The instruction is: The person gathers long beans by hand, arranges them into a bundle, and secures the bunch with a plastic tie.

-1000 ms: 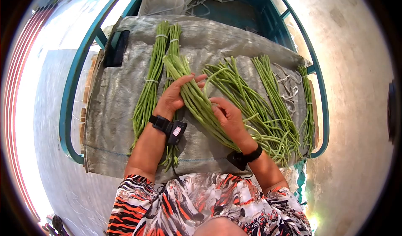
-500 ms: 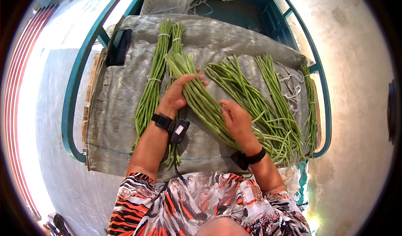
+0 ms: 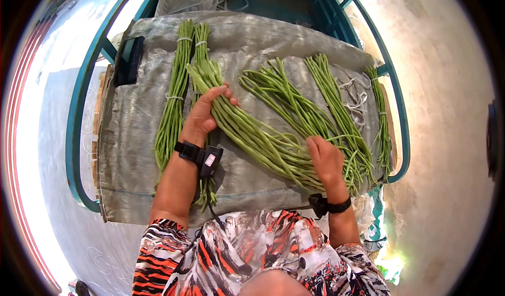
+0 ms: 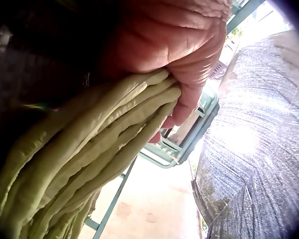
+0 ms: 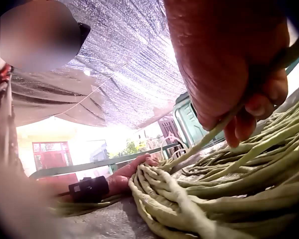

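Observation:
My left hand (image 3: 208,112) grips a thick bunch of long beans (image 3: 252,138) near its upper end, the thumb lying across the stems. The bunch slants down to the right over the grey woven sheet (image 3: 131,149). Lower down, my right hand (image 3: 327,162) has curled fingers around a single long bean (image 5: 204,143), seen in the right wrist view running from the bunch through the fingers. Beneath the right hand, the loose bean ends spread out. In the left wrist view, pale green beans fill the palm side of the left hand.
Two tied bean bunches (image 3: 174,91) lie at left. A loose bean pile (image 3: 286,99), another bunch (image 3: 331,93), white string (image 3: 359,104) and a tied bunch (image 3: 380,106) lie at right. A dark phone (image 3: 129,60) sits top left. Teal rails (image 3: 84,96) flank the sheet.
My right hand has moved down and right along the bunch, away from the left hand. The left hand keeps its grip near the top. The head view has shifted slightly.

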Available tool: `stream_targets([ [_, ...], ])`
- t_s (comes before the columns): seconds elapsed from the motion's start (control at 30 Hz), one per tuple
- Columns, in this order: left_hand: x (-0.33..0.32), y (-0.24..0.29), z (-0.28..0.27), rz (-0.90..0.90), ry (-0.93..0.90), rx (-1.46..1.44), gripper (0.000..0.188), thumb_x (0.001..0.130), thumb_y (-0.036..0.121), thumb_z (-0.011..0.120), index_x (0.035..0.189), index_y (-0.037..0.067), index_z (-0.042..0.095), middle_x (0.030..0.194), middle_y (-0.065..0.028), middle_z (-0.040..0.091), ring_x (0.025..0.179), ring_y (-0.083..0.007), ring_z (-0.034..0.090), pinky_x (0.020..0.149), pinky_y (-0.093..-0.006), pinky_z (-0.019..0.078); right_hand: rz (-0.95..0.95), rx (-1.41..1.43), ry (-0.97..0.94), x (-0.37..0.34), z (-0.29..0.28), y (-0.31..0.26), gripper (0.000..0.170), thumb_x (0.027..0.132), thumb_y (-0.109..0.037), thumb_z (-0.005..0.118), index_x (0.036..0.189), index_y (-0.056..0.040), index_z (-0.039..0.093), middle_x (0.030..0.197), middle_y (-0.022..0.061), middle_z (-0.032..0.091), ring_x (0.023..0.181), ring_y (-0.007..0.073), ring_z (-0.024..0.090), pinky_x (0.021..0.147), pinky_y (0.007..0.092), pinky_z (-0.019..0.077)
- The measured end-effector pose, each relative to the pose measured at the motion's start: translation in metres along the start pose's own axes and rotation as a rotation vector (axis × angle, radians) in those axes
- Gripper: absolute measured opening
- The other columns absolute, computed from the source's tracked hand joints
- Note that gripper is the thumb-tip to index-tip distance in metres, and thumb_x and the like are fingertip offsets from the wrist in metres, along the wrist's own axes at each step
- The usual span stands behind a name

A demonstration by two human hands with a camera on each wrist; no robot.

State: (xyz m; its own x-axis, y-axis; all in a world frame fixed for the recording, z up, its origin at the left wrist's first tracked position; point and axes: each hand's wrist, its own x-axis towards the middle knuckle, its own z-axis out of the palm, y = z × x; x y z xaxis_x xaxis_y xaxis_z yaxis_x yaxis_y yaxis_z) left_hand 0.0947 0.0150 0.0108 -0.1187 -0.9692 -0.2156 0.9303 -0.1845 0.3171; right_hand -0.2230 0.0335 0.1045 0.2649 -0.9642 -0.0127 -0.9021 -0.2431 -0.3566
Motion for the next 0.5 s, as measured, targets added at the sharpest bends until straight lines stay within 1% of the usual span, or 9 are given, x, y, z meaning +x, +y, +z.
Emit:
stream_targets([
  [0.1, 0.001, -0.001, -0.002, 0.003, 0.031, 0.016, 0.019, 0.087, 0.011, 0.064, 0.103, 0.007, 0.057, 0.083, -0.0027, 0.06, 0.078, -0.02, 0.061, 0.084, -0.0408, 0.0512, 0.159, -0.126, 0.047, -0.005, -0.016, 0.033, 0.016, 0.087, -0.026, 0.062, 0.096, -0.0131, 0.066, 0.086, 0.0089, 0.065, 0.078, 0.0308, 0.063, 0.067, 0.0401, 0.0484],
  [0.2, 0.003, -0.001, -0.003, -0.01, 0.043, 0.013, 0.018, 0.087, 0.011, 0.064, 0.103, 0.007, 0.057, 0.082, -0.0028, 0.06, 0.078, -0.0204, 0.061, 0.085, -0.041, 0.0508, -0.044, -0.128, 0.272, 0.007, -0.013, 0.046, 0.017, 0.084, -0.022, 0.066, 0.097, -0.0126, 0.065, 0.091, 0.0091, 0.063, 0.084, 0.0302, 0.061, 0.071, 0.0402, 0.048],
  [0.23, 0.003, -0.001, -0.003, -0.009, 0.037, 0.015, 0.018, 0.087, 0.011, 0.064, 0.103, 0.007, 0.057, 0.082, -0.0027, 0.06, 0.078, -0.0205, 0.061, 0.085, -0.041, 0.0507, -0.013, -0.068, 0.236, 0.016, -0.01, 0.039, 0.018, 0.082, -0.019, 0.067, 0.098, -0.0113, 0.064, 0.094, 0.01, 0.06, 0.087, 0.0307, 0.06, 0.073, 0.0405, 0.048],
  [0.3, 0.003, -0.001, -0.005, -0.006, 0.02, 0.019, 0.018, 0.087, 0.012, 0.064, 0.103, 0.007, 0.057, 0.082, -0.0025, 0.06, 0.078, -0.0206, 0.06, 0.086, -0.0409, 0.0503, -0.178, -0.124, 0.319, 0.035, 0.005, 0.028, 0.019, 0.08, -0.02, 0.069, 0.096, -0.0104, 0.064, 0.09, 0.0098, 0.061, 0.086, 0.0302, 0.06, 0.072, 0.0418, 0.0484],
  [0.4, 0.005, -0.002, -0.006, -0.015, 0.001, 0.018, 0.017, 0.087, 0.012, 0.063, 0.102, 0.008, 0.057, 0.083, -0.0024, 0.06, 0.078, -0.0205, 0.061, 0.086, -0.0407, 0.0507, -0.27, -0.103, 0.262, 0.064, 0.037, 0.022, 0.019, 0.079, -0.021, 0.07, 0.093, -0.0103, 0.063, 0.087, 0.0089, 0.062, 0.083, 0.0297, 0.06, 0.072, 0.0433, 0.0487],
  [0.5, 0.003, -0.002, -0.003, 0.009, 0.053, 0.038, 0.016, 0.085, 0.011, 0.066, 0.098, 0.008, 0.058, 0.082, -0.0037, 0.063, 0.076, -0.0215, 0.063, 0.081, -0.0414, 0.0531, -0.254, -0.057, 0.265, 0.078, 0.046, 0.037, 0.019, 0.078, -0.021, 0.068, 0.091, -0.0089, 0.062, 0.083, 0.0086, 0.062, 0.081, 0.0299, 0.06, 0.07, 0.0431, 0.0483],
])
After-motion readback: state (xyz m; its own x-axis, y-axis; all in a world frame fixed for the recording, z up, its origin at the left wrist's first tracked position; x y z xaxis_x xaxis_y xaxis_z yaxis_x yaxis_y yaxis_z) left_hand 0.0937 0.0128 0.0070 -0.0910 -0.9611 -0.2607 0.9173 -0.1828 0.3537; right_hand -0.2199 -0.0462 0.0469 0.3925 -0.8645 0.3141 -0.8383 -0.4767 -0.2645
